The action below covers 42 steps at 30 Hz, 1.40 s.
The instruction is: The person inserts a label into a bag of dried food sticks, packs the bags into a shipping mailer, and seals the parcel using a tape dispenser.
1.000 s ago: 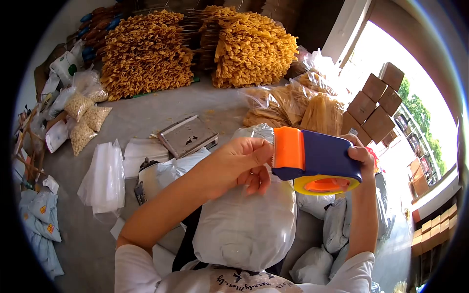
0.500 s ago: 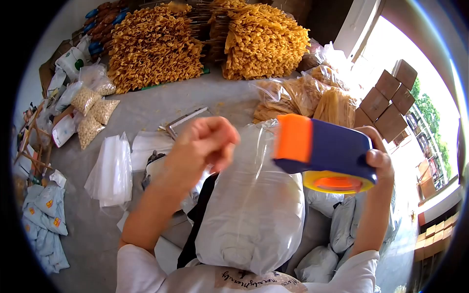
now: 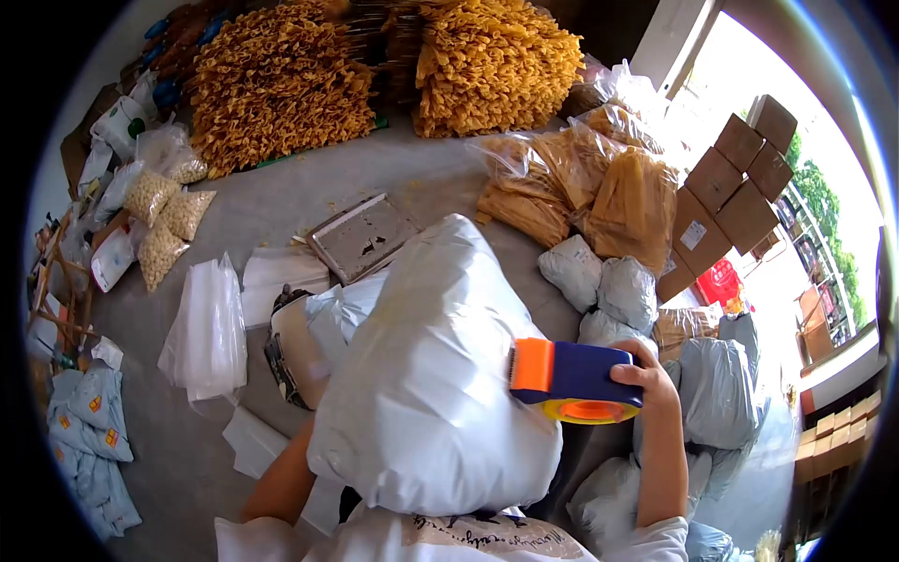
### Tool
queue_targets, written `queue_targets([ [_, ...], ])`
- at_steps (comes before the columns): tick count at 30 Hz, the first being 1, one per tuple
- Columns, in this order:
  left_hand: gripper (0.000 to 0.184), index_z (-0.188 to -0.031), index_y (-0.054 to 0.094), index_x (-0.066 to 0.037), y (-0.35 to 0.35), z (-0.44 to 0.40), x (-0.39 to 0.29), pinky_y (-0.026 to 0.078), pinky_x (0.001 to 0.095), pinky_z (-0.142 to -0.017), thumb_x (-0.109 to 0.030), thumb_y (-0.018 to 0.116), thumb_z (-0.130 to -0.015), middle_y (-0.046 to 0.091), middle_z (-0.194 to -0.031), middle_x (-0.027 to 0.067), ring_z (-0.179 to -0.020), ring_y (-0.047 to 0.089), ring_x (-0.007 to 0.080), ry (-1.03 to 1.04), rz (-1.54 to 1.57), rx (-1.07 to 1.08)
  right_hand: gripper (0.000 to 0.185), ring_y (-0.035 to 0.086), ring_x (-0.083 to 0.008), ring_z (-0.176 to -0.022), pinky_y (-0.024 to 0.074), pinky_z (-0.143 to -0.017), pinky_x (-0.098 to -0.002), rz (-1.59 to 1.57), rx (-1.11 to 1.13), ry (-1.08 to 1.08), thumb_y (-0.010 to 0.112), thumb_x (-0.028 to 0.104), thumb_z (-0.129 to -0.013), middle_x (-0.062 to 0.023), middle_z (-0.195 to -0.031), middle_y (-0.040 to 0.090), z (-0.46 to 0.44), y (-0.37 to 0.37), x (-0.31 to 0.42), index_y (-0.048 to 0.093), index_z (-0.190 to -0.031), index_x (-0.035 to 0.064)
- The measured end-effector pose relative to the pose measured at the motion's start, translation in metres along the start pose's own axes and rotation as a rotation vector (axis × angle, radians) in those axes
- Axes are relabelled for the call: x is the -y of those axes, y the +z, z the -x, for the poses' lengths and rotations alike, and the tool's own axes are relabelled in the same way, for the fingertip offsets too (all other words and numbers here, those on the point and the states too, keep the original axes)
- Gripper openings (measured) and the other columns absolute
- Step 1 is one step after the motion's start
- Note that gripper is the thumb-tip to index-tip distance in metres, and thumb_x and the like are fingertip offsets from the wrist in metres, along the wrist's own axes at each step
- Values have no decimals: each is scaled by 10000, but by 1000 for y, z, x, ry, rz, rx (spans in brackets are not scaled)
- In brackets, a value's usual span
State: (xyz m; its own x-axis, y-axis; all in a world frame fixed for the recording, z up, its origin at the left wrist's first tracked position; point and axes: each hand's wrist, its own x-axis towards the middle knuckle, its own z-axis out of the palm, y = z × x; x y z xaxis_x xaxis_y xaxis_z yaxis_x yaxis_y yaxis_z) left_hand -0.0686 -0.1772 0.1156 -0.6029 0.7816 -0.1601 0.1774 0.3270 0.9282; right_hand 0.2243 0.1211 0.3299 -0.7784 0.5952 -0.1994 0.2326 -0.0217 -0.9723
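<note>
A full white plastic bag [image 3: 431,375] stands tilted at my chest. My right hand [image 3: 644,373] grips a blue tape dispenser [image 3: 590,372] with an orange front and a yellow-rimmed roll below. The dispenser's toothed orange end is at the bag's right side; whether it touches the plastic I cannot tell. My left forearm [image 3: 281,480] goes behind the bag's lower left, and the bag hides the hand and its fingers.
Several filled grey-white bags [image 3: 716,384] lie to the right, near stacked cartons [image 3: 721,201]. Flat clear plastic bags [image 3: 206,328] and a metal-framed tray [image 3: 363,236] are on the floor. Large stacks of yellow strips [image 3: 496,70] stand at the back.
My left hand has dropped from above the bag to behind it. The bag has tipped and risen toward me, while my right hand has lowered the tape dispenser to its right side.
</note>
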Motion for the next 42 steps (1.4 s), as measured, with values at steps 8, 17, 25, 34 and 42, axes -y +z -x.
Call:
queue_targets([
  [8, 423, -1372, 348, -64, -45, 72, -208, 227, 385, -1075, -198, 323, -971, 442, -1345, 124, -1277, 377, 240, 430, -195, -97, 543, 596, -139, -593, 452, -554, -266, 582, 630, -5, 643, 485, -762, -78, -660, 621, -22, 117, 92, 650, -783, -58],
  [17, 559, -1437, 173, -96, -27, 70, -74, 75, 474, -1093, -360, 283, -957, 204, -1474, 142, -1381, 128, 293, 270, -673, -359, 407, 592, -116, -567, 450, -475, -226, 555, 767, -187, 686, 328, -749, -68, -611, 600, 24, 15, 118, 611, -778, -71],
  [25, 659, -1425, 197, -66, -40, 44, 16, 305, 326, -1031, -443, 402, -926, 334, -1409, 108, -1260, 361, 218, -283, 671, -109, 532, 623, -201, -758, 533, -592, -299, 164, 181, 97, 771, 235, -644, -157, -987, 596, 27, -49, -55, 577, -1048, -52],
  [34, 570, -1376, 273, -15, -42, 4, 14, 306, 333, -1039, -376, 375, -948, 405, -1344, 131, -1244, 390, 222, -160, 827, -97, 524, 632, -277, -789, 518, -719, -388, -813, 276, -486, 532, 273, -868, -201, -985, 596, 44, 29, 70, 395, -1242, -68],
  [42, 497, -1328, 348, 35, -88, -23, -46, 307, 340, -1047, -309, 348, -969, 475, -1278, 154, -1228, 419, 225, 382, 1112, 109, 458, 618, -148, -613, 509, -538, -235, -28, 97, -468, 643, 273, -812, -124, -844, 631, 51, 96, 166, 533, -1089, -76],
])
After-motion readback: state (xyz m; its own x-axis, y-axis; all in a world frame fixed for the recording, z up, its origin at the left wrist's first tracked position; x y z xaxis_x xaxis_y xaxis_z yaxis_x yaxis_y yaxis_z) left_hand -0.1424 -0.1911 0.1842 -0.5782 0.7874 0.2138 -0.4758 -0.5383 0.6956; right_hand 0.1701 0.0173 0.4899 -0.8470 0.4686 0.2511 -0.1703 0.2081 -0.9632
